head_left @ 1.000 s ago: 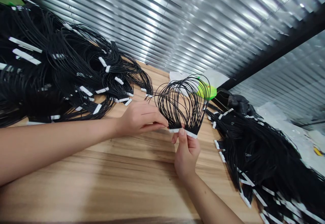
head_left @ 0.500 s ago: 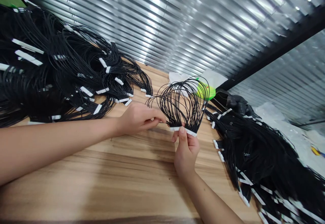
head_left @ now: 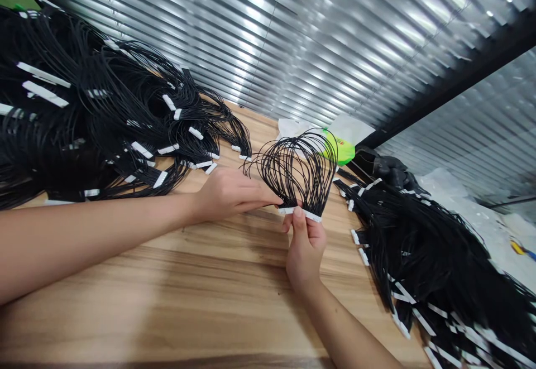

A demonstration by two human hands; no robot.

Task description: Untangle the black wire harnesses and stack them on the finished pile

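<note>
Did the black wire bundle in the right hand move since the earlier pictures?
Yes: the wire loops shifted left against the green packet behind, overlapping it less now.

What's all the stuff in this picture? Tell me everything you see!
wire bundle: one, black, held above the table
white connectors: at least one, white, bundle's lower end
wire piles: two, black with white tags, left and right
wooden table: one, light brown, underneath
window blinds: one set, silver, behind the table
green packet: one, bright green, behind the bundle
left hand: one, beside the bundle
right hand: one, pinching the white connectors
</note>
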